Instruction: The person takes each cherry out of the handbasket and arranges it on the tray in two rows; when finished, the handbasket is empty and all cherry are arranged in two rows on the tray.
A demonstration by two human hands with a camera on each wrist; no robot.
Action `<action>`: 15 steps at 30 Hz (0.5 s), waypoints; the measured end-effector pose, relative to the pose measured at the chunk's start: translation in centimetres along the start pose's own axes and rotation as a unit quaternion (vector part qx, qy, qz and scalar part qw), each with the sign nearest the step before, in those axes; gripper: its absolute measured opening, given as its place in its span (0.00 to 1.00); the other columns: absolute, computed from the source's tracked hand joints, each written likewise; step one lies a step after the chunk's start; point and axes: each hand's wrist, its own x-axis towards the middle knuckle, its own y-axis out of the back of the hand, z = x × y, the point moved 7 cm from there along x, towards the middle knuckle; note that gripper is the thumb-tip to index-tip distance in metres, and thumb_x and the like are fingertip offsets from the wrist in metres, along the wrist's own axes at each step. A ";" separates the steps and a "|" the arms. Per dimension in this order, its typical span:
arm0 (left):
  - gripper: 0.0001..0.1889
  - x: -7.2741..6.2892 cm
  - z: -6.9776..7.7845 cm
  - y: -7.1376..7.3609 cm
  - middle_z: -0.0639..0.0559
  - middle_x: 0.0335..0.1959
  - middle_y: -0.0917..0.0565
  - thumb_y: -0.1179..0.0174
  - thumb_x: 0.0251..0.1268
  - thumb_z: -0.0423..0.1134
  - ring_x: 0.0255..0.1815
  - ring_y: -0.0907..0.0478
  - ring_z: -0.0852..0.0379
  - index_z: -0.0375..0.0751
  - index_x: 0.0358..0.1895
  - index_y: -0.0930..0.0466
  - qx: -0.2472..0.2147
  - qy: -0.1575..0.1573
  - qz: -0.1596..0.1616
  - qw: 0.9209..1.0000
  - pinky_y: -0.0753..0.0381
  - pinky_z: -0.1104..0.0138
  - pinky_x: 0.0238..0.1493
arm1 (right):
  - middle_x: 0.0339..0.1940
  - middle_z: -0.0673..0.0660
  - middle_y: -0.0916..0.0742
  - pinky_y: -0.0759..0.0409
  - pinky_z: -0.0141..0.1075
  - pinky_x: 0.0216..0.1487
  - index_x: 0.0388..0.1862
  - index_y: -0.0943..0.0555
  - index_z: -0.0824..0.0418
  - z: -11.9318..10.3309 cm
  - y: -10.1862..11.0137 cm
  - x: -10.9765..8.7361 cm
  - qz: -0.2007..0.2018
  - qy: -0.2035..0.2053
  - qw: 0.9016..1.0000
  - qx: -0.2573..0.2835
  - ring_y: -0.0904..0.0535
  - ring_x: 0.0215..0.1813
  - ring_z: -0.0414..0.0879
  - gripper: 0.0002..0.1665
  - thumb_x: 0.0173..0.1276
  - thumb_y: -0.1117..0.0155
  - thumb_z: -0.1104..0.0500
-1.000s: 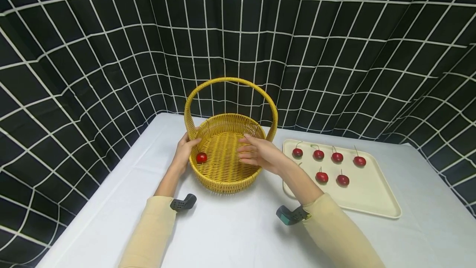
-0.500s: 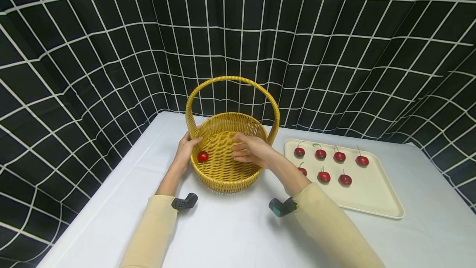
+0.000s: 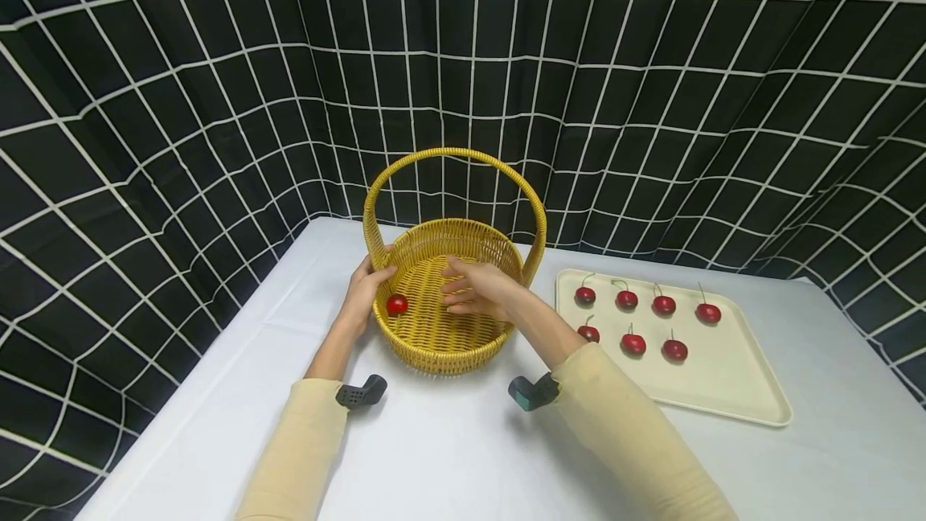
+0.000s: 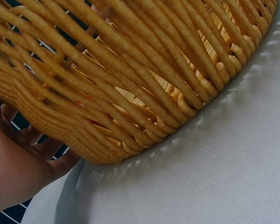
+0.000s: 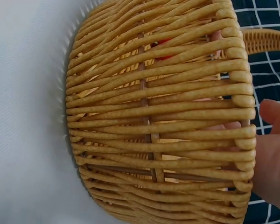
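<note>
A yellow wicker basket with a tall arched handle stands on the table. My left hand grips its left side near the handle's foot, thumb over the rim; in the left wrist view the fingers of this left hand lie against the outside of the weave. One red cherry lies inside the basket by the left wall. Over the basket's right half hovers my right hand, fingers loosely bent toward the cherry, with nothing seen in them. The right wrist view shows this right hand partly behind the wicker wall.
A cream tray to the right of the basket carries several red cherries with stems, in two rows. The white-covered table extends in front. A black curtain with white grid lines surrounds the back and sides.
My right hand has moved left, further over the basket's inside, and its forearm now uncovers the tray's lower left cherry. The left hand keeps its hold on the basket.
</note>
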 end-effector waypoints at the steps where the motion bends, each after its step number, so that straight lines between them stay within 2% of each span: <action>1: 0.26 0.0 0.0 0.0 0.43 0.70 0.38 0.51 0.70 0.35 0.70 0.43 0.47 0.42 0.71 0.40 -0.002 0.000 0.002 1.000 0.51 0.54 0.70 | 0.60 0.68 0.24 0.22 0.42 0.53 0.68 0.34 0.66 0.1 0.0 0.2 0.001 -0.002 1.000 -0.008 0.24 0.58 0.59 0.32 0.77 0.57 0.45; 15: 0.26 -0.1 0.0 -0.1 0.45 0.70 0.38 0.50 0.70 0.36 0.71 0.45 0.50 0.43 0.71 0.40 0.003 0.003 0.005 1.000 0.53 0.55 0.71 | 0.63 0.71 0.27 0.23 0.46 0.54 0.69 0.36 0.69 -0.1 -2.5 0.9 -0.024 -0.023 0.999 -0.015 0.27 0.60 0.62 0.34 0.77 0.58 0.45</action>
